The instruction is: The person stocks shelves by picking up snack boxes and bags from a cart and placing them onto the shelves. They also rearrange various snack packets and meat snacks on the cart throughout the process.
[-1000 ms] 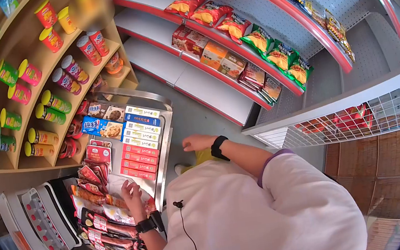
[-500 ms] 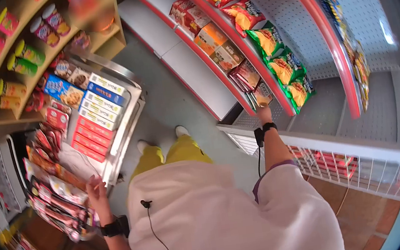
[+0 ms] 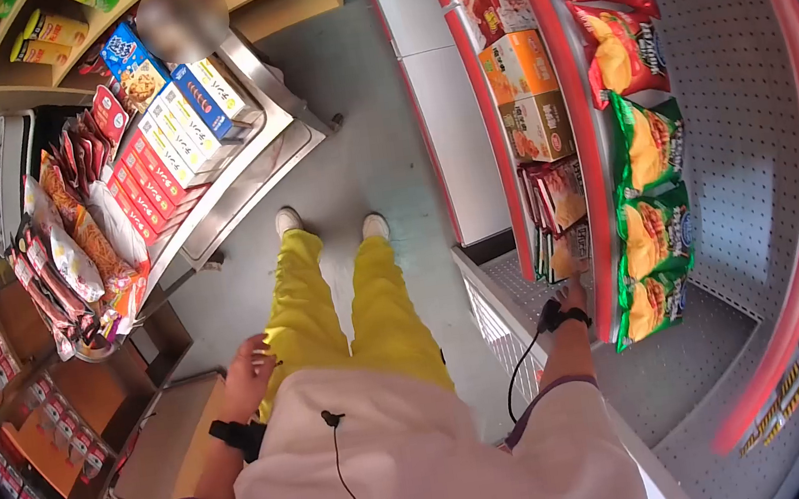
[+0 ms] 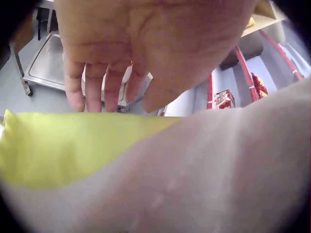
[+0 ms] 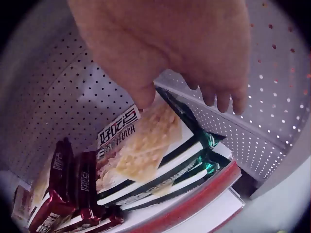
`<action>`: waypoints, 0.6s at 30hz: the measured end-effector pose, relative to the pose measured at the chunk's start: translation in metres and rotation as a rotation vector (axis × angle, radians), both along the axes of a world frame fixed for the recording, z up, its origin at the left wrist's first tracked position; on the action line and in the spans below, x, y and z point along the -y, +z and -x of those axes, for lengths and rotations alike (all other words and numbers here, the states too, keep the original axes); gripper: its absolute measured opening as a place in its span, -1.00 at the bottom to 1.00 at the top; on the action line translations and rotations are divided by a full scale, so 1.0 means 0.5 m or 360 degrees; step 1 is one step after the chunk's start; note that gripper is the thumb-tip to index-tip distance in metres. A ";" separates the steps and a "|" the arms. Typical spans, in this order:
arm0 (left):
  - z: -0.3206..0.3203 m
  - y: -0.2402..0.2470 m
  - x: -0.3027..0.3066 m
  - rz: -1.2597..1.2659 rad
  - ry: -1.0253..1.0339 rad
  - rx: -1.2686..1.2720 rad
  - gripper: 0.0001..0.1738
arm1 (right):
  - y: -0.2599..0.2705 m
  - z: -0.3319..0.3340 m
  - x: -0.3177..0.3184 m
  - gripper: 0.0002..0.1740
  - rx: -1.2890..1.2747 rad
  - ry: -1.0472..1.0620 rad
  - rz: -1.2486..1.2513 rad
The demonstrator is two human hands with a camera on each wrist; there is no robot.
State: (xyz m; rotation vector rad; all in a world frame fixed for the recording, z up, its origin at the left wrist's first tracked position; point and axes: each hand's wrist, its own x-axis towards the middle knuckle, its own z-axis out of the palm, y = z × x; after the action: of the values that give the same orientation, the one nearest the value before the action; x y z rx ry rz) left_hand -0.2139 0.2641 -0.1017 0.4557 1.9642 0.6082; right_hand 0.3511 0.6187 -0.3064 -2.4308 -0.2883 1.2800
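Note:
My right hand point(image 3: 575, 295) reaches into the lower shelf at the near end of a row of snacks. In the right wrist view, the thumb of that hand point(image 5: 170, 48) overlaps the top edge of a green-and-white cracker pack point(image 5: 155, 145), while the other fingers hang loosely bent past the pack's far corner. Dark red cracker packs point(image 5: 73, 189) lean beside it. My left hand point(image 3: 247, 381) is raised in front of the yellow trousers point(image 3: 292, 314), holding nothing. The left wrist view shows its palm point(image 4: 150, 39) with fingers loosely extended.
Boxes point(image 3: 519, 67) stand farther along the same shelf, and chip bags point(image 3: 648, 141) line the shelf above. A metal cart point(image 3: 232, 201) to the left carries red boxes point(image 3: 148, 182) and bagged snacks point(image 3: 59, 234). The red shelf edge point(image 3: 591, 174) runs close beside my right hand.
My right hand has gone from in front of the body to the cracker packs on the right shelf. My left hand has moved away from the cart's snacks. The view has turned right.

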 end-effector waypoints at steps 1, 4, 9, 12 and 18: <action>-0.011 -0.001 -0.004 0.0012 0.0010 -0.0004 -0.61 | 0.002 0.009 -0.007 -0.06 -0.0004 0.0010 0.0012; -0.037 0.004 -0.016 0.0181 -0.0108 0.0068 -0.65 | -0.013 0.004 -0.011 -0.08 -0.0196 0.0134 -0.0002; -0.046 -0.031 -0.004 0.0262 -0.0071 0.0113 -0.66 | -0.053 0.000 -0.015 -0.13 -0.0551 -0.0055 -0.0288; -0.045 -0.051 -0.011 0.0284 -0.0038 0.0131 -0.66 | -0.015 0.065 -0.027 -0.08 -0.0501 -0.0118 -0.0291; -0.041 -0.062 -0.045 0.0257 0.0002 0.0136 -0.66 | 0.001 0.094 -0.036 -0.13 -0.0577 -0.0182 -0.0239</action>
State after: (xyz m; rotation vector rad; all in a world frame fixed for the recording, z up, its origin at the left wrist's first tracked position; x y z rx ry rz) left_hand -0.1933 0.2867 -0.1326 0.3231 1.9143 0.4581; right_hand 0.3042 0.6369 -0.3060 -2.0141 -0.1366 1.5522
